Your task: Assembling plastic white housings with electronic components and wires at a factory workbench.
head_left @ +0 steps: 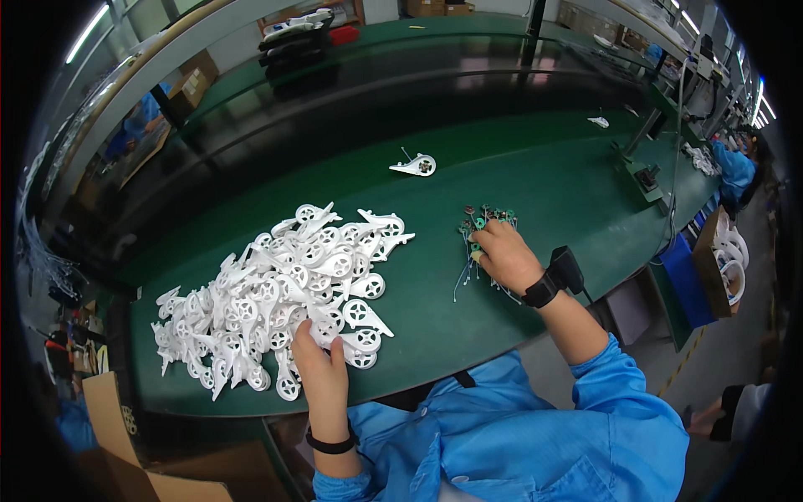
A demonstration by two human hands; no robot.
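Note:
A large heap of white plastic housings (276, 289), each with a spoked round opening and a pointed arm, lies on the green table at left. At the near edge of the heap is my left hand (320, 372), thumb and forefinger apart, fingertips against the housings. To the right, a bunch of small green and brown round parts with thin wire leads (500, 215) lies on the table. My right hand (508, 261), a yellow cover on one finger, pinches in among them; its fingers partly hide what they grip. One white housing with a thin wire sticking up (416, 165) lies alone beyond both groups.
A green metal fixture (642, 180) stands on the table at right, with a cable nearby. Another white piece (599, 122) lies far right. A blue bin (686, 280) and a carton of white parts (729, 263) sit beyond the right edge. Another person (736, 171) sits farther right.

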